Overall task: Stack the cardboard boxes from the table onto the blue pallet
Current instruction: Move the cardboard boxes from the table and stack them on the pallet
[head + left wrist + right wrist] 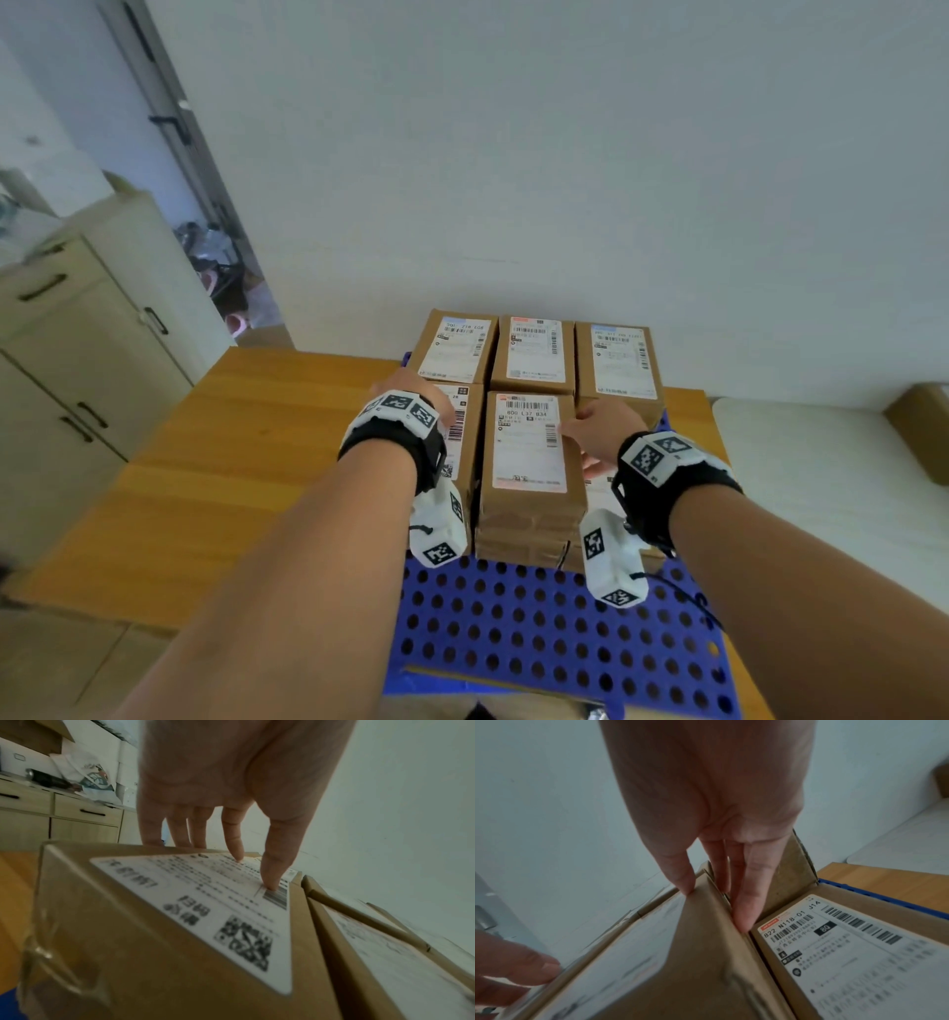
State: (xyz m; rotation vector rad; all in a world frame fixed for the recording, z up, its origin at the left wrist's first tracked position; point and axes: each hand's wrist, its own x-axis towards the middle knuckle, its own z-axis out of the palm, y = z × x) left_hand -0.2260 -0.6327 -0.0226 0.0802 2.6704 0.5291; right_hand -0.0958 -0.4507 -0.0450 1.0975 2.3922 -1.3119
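Observation:
A blue perforated pallet [539, 627] lies on the wooden table [231, 462] and carries several labelled cardboard boxes, three in the back row [531, 354]. My left hand [408, 390] rests on the top label of the front left box [464, 442] [180, 923], its fingertips [271, 882] straight and touching the label. My right hand [598, 426] lies against the right side of the tall front middle stack [529, 452]. There, straight fingers [744, 912] press the side wall and the thumb [526, 969] lies on top. A lower box [859, 953] sits just right of that hand.
A beige cabinet [77, 334] stands left of the table beside an open doorway. A white surface [821, 462] at the right holds another cardboard box [919, 431]. The near half of the pallet is bare. A plain wall rises behind the boxes.

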